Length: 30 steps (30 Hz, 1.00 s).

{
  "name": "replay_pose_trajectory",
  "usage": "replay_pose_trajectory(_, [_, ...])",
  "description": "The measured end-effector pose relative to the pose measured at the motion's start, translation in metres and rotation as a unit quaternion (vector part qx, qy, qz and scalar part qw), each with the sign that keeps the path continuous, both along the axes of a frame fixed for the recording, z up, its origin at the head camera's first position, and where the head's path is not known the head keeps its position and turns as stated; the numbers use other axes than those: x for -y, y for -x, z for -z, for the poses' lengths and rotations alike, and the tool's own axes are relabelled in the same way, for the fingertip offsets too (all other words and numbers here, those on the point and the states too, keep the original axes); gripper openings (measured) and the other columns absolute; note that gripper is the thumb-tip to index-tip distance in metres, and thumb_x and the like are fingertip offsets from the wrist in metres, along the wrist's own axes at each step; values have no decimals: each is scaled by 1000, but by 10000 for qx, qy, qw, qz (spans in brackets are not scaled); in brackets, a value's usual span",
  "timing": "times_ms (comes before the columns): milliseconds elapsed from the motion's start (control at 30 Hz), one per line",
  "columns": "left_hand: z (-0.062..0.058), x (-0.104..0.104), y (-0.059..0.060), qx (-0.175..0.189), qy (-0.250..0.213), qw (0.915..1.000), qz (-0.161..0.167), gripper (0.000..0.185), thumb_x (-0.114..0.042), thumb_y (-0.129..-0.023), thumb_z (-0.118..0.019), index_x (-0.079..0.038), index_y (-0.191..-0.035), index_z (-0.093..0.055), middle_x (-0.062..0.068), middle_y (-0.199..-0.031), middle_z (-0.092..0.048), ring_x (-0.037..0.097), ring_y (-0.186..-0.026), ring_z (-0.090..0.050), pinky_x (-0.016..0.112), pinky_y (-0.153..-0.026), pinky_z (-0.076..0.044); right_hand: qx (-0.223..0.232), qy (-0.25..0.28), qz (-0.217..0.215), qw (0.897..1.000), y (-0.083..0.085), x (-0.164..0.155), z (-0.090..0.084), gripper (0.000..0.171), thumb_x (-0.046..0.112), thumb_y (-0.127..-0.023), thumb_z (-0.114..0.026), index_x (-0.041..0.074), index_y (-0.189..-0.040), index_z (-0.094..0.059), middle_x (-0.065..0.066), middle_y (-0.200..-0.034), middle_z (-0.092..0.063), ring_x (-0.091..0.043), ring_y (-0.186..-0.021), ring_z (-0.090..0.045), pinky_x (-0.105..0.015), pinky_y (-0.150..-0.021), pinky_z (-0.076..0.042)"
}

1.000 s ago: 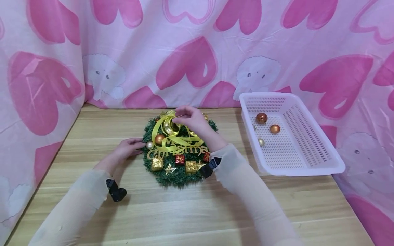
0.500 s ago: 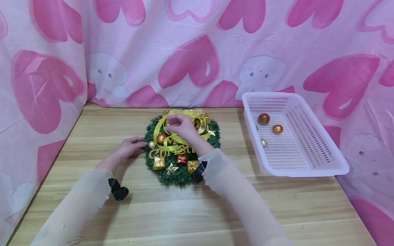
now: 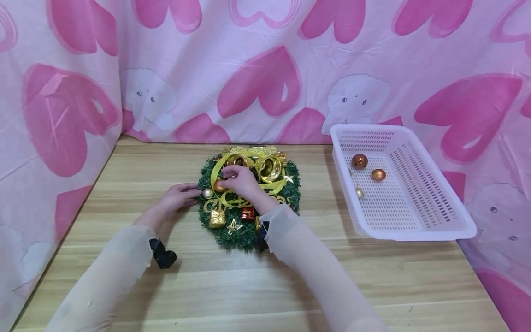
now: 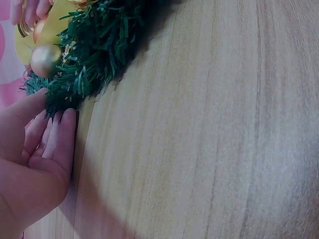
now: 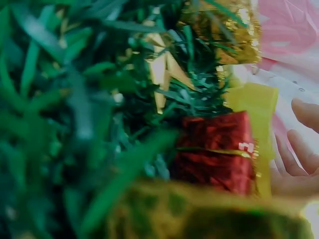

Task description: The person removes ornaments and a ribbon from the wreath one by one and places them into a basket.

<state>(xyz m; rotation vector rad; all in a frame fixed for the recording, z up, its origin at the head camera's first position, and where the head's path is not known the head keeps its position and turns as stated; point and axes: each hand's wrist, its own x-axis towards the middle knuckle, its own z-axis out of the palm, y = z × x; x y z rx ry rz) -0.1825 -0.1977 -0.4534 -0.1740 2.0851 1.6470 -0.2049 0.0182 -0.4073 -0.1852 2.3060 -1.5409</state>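
Note:
A green Christmas wreath (image 3: 236,240) lies on the table, with gold bells (image 3: 270,168), yellow ribbon (image 3: 275,186), gold lettering, stars and small gift boxes (image 3: 247,213) on it. My left hand (image 3: 179,196) holds its left edge; in the left wrist view the thumb lies against the foliage above and the fingers against the lower edge. Over the wreath's left half, my right hand (image 3: 242,182) has its fingers at an orange bauble (image 3: 218,186), partly covering it. In the right wrist view these fingers look loosely spread. A pearl bauble (image 4: 46,60) sits beside the left hand.
A white perforated basket (image 3: 415,234) stands at the right of the table. Inside are a copper bauble (image 3: 359,161), an orange bauble (image 3: 378,174) and a small pale gold bauble (image 3: 359,192). Pink heart-patterned cloth (image 3: 265,87) hangs behind and at the sides.
My right hand has moved left and toward me, from the bells to the orange bauble. The left hand has stayed at the wreath's edge. The whole view has shifted slightly.

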Motion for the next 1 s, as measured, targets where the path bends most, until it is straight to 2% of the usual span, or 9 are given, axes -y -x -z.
replay_pose_trajectory(100, [0,0,0,20,28,10000,-17,59,-16,-95,-52,4,-144,-26,26,-147,-30,-4,-90,-59,20,-96,-50,-34,-186,13,9998,2,2,4,43,18,-82,-72,11,-123,-59,-5,-118,-62,-20,-102,-59,-27,-78,-57])
replay_pose_trajectory(233, [0,-1,2,12,80,10000,10,58,-16,-95,-52,4,-144,-26,25,-148,-31,-1,-94,-59,20,-96,-50,-106,-445,-2,9990,4,3,7,43,17,-81,-73,11,-122,-60,-5,-118,-62,-22,-106,-58,-29,-82,-56])
replay_pose_trajectory(433, [-1,-2,3,-22,30,10000,45,58,-16,-95,-53,4,-143,-27,26,-147,-32,-2,-93,-59,21,-97,-50,-127,-821,-292,9961,5,4,9,49,15,-80,-74,11,-126,-58,-7,-124,-60,-23,-112,-56,-28,-84,-56])
replay_pose_trajectory(700, [1,-1,2,-24,-33,10000,-57,58,-15,-95,-54,5,-142,-28,26,-145,-33,-5,-88,-57,18,-94,-51,-200,-1176,-731,9902,5,10,8,51,13,-80,-74,10,-128,-56,-9,-114,-62,-22,-97,-60,-24,-73,-56])
replay_pose_trajectory(900, [2,0,1,-28,-93,10000,-10,59,-16,-95,-53,7,-142,-27,28,-146,-32,-3,-91,-58,19,-94,-52,-443,-1697,-801,9812,2,17,8,48,16,-80,-74,12,-125,-57,-7,-116,-64,-21,-102,-59,-30,-85,-54])
replay_pose_trajectory(1000, [1,-1,0,-20,-133,9999,-32,59,-16,-95,-53,7,-142,-27,28,-145,-32,-4,-90,-58,19,-94,-52,-546,-1734,-760,9804,1,18,8,46,15,-80,-74,11,-123,-58,-7,-116,-64,-21,-104,-59,-31,-90,-53])
